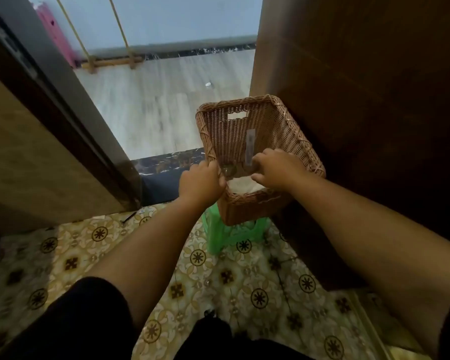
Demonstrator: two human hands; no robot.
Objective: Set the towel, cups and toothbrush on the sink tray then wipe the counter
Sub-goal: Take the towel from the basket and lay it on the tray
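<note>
A brown wicker basket [278, 120] sits on a green plastic stool [226, 232] by a dark wooden door. Inside it lie a white towel [242, 184], a clear glass cup [229, 170] and a packaged toothbrush [250, 146] leaning on the inner wall. My left hand [200, 179] grips the basket's left rim near the cup. My right hand [277, 167] reaches into the basket over the towel, fingers curled beside the toothbrush package; what it holds is hidden.
A dark wooden door [361, 100] stands to the right of the basket. A doorway with a dark threshold [172, 161] opens onto pale floor ahead. A door frame [63, 113] runs along the left. Patterned tiles [218, 281] cover the floor below.
</note>
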